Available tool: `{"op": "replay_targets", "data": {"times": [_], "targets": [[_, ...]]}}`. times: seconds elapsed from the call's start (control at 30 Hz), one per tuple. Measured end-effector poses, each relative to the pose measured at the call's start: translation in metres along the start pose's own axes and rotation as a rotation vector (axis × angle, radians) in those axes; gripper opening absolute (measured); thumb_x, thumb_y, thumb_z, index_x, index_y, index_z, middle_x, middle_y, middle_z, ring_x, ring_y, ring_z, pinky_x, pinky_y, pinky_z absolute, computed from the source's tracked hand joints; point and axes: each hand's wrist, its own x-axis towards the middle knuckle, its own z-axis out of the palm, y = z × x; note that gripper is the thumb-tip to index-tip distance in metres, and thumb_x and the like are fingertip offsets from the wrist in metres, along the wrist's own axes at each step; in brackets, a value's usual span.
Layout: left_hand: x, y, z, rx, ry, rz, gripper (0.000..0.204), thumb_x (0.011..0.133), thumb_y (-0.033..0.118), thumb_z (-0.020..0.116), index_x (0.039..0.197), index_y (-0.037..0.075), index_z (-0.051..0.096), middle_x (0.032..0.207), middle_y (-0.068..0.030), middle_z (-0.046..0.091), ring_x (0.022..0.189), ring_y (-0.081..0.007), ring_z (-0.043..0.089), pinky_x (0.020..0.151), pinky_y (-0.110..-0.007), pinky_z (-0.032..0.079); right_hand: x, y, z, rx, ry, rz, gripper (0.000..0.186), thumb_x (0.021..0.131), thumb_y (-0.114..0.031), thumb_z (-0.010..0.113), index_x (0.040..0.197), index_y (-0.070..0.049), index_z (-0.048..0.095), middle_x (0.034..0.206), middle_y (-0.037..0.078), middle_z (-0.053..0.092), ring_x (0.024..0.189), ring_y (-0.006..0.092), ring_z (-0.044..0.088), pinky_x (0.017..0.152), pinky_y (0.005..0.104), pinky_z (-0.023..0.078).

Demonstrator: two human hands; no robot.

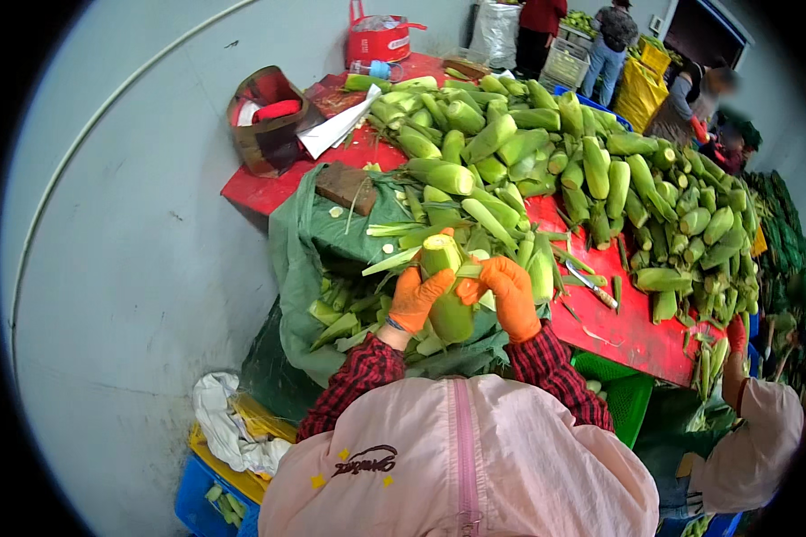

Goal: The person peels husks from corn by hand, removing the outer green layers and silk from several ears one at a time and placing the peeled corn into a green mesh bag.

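Note:
An ear of corn [452, 318] in green husk stands nearly upright in front of me, its pale cut end on top. My left hand [412, 300], in an orange glove, is closed around its left side. On the other side, my right hand [505, 294], also gloved in orange, pinches a strip of husk [471, 270] near the top of the ear. Below both hands lie loose husks [338, 329] in an opened green sack [297, 268]. A knife [591, 285] rests on the red table [591, 324] to the right of my hands.
A large heap of unhusked corn [519, 134] covers much of the table. A brown block [347, 186] and a bag [269, 125] sit at the left. Below stand a green crate [631, 407] and a blue crate [192, 501]. A co-worker's arm [743, 376] reaches in at the right.

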Motion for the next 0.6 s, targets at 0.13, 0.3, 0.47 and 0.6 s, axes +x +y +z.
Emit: {"op": "replay_targets", "data": {"times": [0.13, 0.3, 0.47, 0.6], "targets": [[-0.007, 0.012, 0.003, -0.138, 0.097, -0.082, 0.056, 0.095, 0.033, 0.061, 0.141, 0.005, 0.045, 0.139, -0.0056, 0.05, 0.12, -0.0152, 0.05, 0.103, -0.03, 0.038, 0.006, -0.006, 0.007, -0.098, -0.006, -0.057, 0.021, 0.093, -0.014, 0.052, 0.092, 0.005, 0.062, 0.081, 0.014, 0.069, 0.06, 0.0185, 0.064, 0.055, 0.0271, 0.05], [0.0, -0.004, -0.021, -0.274, 0.245, -0.207, 0.071, 0.09, 0.056, 0.057, 0.138, 0.005, 0.046, 0.126, -0.0149, 0.059, 0.109, -0.0241, 0.06, 0.095, -0.036, 0.047, 0.018, -0.003, 0.021, 0.296, -0.14, 0.02, 0.018, 0.087, -0.018, 0.055, 0.078, -0.004, 0.057, 0.082, 0.015, 0.066, 0.05, 0.0162, 0.058, 0.047, 0.025, 0.044], [0.006, -0.006, -0.134, -0.469, 0.656, -0.046, 0.067, 0.085, 0.064, 0.06, 0.121, 0.008, 0.053, 0.108, -0.0149, 0.064, 0.095, -0.0288, 0.062, 0.086, -0.046, 0.051, -0.006, -0.043, -0.015, 0.553, -0.074, -0.244, 0.026, 0.09, -0.024, 0.05, 0.072, -0.006, 0.053, 0.066, 0.009, 0.059, 0.043, 0.0159, 0.051, 0.044, 0.0282, 0.042], [-0.004, 0.02, -0.105, -0.228, 0.346, -0.114, 0.074, 0.086, 0.055, 0.064, 0.137, 0.004, 0.046, 0.124, -0.02, 0.06, 0.102, -0.0264, 0.062, 0.088, -0.039, 0.052, 0.029, -0.027, 0.024, -0.206, -0.117, 0.189, 0.034, 0.086, -0.035, 0.065, 0.096, -0.002, 0.065, 0.08, 0.008, 0.066, 0.067, 0.0161, 0.064, 0.065, 0.0281, 0.05]]}}
